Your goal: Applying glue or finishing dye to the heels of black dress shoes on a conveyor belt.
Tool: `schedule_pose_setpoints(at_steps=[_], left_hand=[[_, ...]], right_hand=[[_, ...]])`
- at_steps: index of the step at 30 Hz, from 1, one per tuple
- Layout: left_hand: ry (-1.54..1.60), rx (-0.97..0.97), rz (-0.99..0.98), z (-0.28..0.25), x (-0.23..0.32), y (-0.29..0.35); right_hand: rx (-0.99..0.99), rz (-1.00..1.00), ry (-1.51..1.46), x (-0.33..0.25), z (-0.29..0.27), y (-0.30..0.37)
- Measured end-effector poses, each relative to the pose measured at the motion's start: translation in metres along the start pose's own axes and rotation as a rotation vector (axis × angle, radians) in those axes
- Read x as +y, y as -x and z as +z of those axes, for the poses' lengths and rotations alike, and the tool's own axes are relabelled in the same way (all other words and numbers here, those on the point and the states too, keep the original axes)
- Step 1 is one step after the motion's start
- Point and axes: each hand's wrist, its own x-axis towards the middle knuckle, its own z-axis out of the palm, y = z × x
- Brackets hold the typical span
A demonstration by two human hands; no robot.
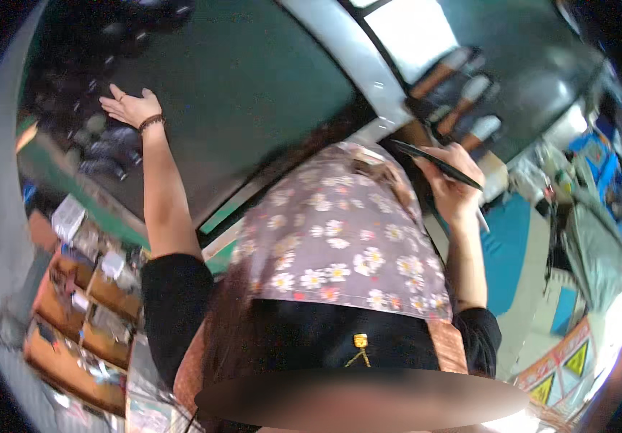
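"How do we find the left hand (133, 110)?"

"We see it at the end of a long reach, the arm stretched forward and to the left, nearly straight, with a dark beaded bracelet (151, 122) at the wrist. The fingers are spread, the thumb is apart, and we make out nothing in the grasp."

"Does it touch anything?"

"We can't tell. It shows over a scatter of small dark objects (93, 148), too blurred for us to name, at the left of the dark green work surface (253, 94)."

"And the right hand (462, 186)?"

"There we see a bent arm, the forearm upright beside the daisy-print apron (336, 238). The fingers are curled closely round a slim black tool (437, 164)."

"Pen or tweezers?"

"We can't say which. It slants across the hand, one end pointing up and left, past the fingers, near the work surface's edge; the other end lies down by the hand's right side."
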Motion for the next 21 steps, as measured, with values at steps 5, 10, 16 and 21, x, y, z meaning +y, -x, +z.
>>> schedule_pose_setpoints(at_steps=[5,10,16,21], left_hand=[[0.759,-0.355,0.586,-0.084,0.231,0.104],[0.953,-0.719,1.049,-0.111,0.337,0.213],[0.208,-0.75,0.889,-0.063,0.356,0.213],[0.08,-0.688,0.554,-0.028,0.349,0.164]], right_hand=[[0.173,0.07,-0.047,0.031,-0.019,0.052],[0.389,0.34,-0.158,0.023,0.012,0.088],[0.739,0.691,-0.438,0.027,0.042,0.127],[0.979,0.91,-0.677,0.054,0.075,0.147]])
